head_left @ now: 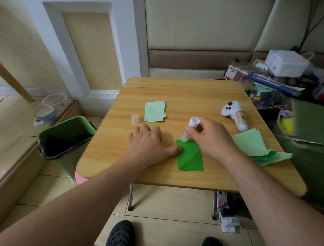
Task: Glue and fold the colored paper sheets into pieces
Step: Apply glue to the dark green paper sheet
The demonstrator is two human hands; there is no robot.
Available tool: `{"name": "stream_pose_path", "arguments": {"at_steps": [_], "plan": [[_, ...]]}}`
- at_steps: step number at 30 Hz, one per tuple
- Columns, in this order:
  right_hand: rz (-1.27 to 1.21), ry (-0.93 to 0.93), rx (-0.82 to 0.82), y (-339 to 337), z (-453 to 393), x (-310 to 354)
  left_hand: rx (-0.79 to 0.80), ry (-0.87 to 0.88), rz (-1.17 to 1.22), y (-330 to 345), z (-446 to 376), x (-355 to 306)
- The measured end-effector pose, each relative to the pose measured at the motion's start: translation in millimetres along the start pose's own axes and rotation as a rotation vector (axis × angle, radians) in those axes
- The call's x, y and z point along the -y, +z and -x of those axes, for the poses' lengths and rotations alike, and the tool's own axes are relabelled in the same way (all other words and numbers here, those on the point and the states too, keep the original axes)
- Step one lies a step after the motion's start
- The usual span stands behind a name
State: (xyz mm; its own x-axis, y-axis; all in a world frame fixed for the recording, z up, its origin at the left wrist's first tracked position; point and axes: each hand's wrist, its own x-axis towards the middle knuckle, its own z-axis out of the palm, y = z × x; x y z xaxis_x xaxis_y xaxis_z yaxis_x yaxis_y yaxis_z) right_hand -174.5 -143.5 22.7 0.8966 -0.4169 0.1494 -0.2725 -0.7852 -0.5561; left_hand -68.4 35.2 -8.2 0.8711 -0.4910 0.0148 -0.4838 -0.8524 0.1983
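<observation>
**Glue stick tip down on the dark green paper**

On the wooden table [177, 93], nearest my edge, lies the dark green paper [190, 157], creased on a diagonal. My left hand [147, 142] lies flat just left of that paper, fingers spread on the wood, with the thumb pressing on its left edge. My right hand [210, 138] pinches the glue stick [189, 129] between thumb and fingers; the stick leans back and to the right, and its lower tip touches the far edge of the dark green paper.

Right of the paper, at the table's right edge, sits a loose heap of light green sheets [253, 143] with darker ones showing underneath. Beyond the paper and to its left stands the glue cap [135, 118], and just right of the cap is a small stack of light green folded pieces [154, 111]. Far right of that stack lies a white controller [234, 116]. Off the table's left side stands a green bin [66, 137] with a black liner.
</observation>
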Motion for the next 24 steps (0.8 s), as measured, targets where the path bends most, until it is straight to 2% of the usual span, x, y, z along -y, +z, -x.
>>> {"name": "stream_pose_path", "arguments": {"at_steps": [12,16,19,24], "plan": [[0.259,-0.027,-0.010,-18.9,0.0,-2.0,0.009,0.000,0.009,-1.0,0.7,-0.4],[0.102,-0.003,-0.064,-11.5,-3.8,2.3,0.011,0.001,0.003,-0.5,0.5,0.2],[-0.052,-0.006,-0.040,0.5,-5.3,8.5,-0.005,0.003,-0.004,0.3,1.0,0.1],[-0.022,-0.004,0.019,10.7,-5.5,10.3,-0.017,0.002,-0.001,0.8,1.6,0.1]]}}
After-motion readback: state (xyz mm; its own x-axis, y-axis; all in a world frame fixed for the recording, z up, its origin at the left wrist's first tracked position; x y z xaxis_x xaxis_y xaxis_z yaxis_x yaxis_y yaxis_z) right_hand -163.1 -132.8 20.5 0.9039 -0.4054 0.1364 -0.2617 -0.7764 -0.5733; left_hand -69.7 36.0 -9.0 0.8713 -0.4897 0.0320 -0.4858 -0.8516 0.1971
